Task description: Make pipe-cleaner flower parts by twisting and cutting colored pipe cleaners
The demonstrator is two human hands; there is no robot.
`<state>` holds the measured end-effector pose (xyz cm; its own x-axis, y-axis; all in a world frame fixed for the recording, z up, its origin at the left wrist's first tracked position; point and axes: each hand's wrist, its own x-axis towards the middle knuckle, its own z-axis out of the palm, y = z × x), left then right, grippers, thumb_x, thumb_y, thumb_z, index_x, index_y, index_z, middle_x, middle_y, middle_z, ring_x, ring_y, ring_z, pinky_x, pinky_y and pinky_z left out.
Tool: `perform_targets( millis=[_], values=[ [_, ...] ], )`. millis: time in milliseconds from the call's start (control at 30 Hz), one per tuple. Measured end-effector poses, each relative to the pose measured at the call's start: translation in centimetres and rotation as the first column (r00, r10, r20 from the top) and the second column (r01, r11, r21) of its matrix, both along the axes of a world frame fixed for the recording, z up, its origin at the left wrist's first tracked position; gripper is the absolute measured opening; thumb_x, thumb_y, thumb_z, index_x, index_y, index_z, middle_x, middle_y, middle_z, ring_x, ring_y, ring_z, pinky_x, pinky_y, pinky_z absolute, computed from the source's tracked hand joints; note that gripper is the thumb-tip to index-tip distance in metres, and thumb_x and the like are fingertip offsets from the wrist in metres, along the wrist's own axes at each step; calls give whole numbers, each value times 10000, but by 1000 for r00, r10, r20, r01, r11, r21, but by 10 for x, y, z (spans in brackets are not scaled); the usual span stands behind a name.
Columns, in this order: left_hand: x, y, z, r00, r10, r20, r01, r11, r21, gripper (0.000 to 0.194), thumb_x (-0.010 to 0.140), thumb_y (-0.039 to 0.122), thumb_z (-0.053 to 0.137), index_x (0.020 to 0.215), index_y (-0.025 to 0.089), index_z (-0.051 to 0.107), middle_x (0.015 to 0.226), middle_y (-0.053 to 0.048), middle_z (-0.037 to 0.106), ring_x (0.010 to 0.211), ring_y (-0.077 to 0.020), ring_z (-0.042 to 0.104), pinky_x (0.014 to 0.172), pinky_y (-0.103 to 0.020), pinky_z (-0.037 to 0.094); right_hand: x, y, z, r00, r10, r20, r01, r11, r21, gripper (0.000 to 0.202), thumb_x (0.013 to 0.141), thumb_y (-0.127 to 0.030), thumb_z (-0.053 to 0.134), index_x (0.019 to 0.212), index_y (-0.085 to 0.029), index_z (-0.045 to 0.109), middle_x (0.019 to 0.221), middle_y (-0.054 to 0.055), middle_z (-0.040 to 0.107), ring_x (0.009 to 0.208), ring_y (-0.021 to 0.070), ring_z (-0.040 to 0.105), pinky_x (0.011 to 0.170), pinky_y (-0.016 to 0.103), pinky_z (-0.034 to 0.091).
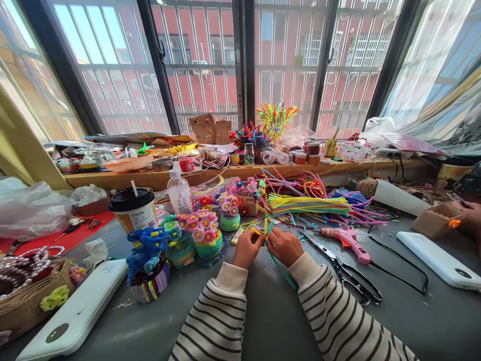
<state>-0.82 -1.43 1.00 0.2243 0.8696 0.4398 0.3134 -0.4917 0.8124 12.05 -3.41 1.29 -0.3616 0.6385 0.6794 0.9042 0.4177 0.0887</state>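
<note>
In the middle of the table, my left hand (247, 248) is closed in a pinch on a yellow pipe cleaner (266, 225). Right beside it, my right hand (285, 245) pinches a teal pipe cleaner (282, 269), whose long tail hangs down below the fingers. The two stems meet between my fingertips; how they are joined is too small to make out. Just behind my hands lies a bundle of yellow and teal pipe cleaners (310, 204). Small pots of fuzzy flowers (205, 233) stand to the left of my left hand.
Black-handled scissors (347, 276) and a pink glue gun (351, 243) lie to the right, its cord trailing. White power banks (438, 258) flank both sides. A lidded cup (133, 208) and a bottle (179, 193) stand at left. Another person's hand (468, 220) is at far right.
</note>
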Motion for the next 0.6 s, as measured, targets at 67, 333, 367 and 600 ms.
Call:
perform_targets(
  millis=[67, 333, 367, 600],
  values=[
    [0, -1, 1, 999, -7, -45, 8, 999, 36, 135, 675, 264, 473, 637, 142, 515, 576, -20, 546, 537, -128, 530, 528, -236, 412, -2, -2, 0, 997, 6, -73, -12, 996, -85, 183, 689, -170, 372, 597, -154, 531, 584, 29, 528, 470, 80, 429, 433, 223, 193],
    [3, -6, 7, 992, -47, 115, 42, 998, 47, 112, 671, 252, 496, 649, 143, 510, 606, -4, 516, 549, -103, 513, 531, -210, 415, -2, 9, 2, 497, -181, -848, -590, 647, -484, 212, 635, -248, 344, 437, -173, 356, 366, -64, 268, 338, 56, 249, 367, 198, 177],
    [3, -7, 9, 988, -52, 144, 47, 998, 35, 115, 669, 254, 500, 645, 142, 509, 607, -1, 510, 549, -100, 511, 531, -207, 415, 0, 11, 2, 392, -278, -877, -711, 513, -481, 214, 638, -265, 333, 442, -179, 347, 347, -80, 217, 305, 49, 192, 342, 196, 150],
    [0, -9, 15, 937, -80, 340, 135, 981, -140, 161, 637, 296, 537, 639, 141, 494, 603, 11, 502, 548, -98, 516, 534, -211, 429, 14, 7, 7, 187, -337, -923, -931, 240, -276, 237, 651, -368, 487, 629, -132, 506, 395, -90, 313, 294, 9, 213, 318, 170, 91]
  ],
)
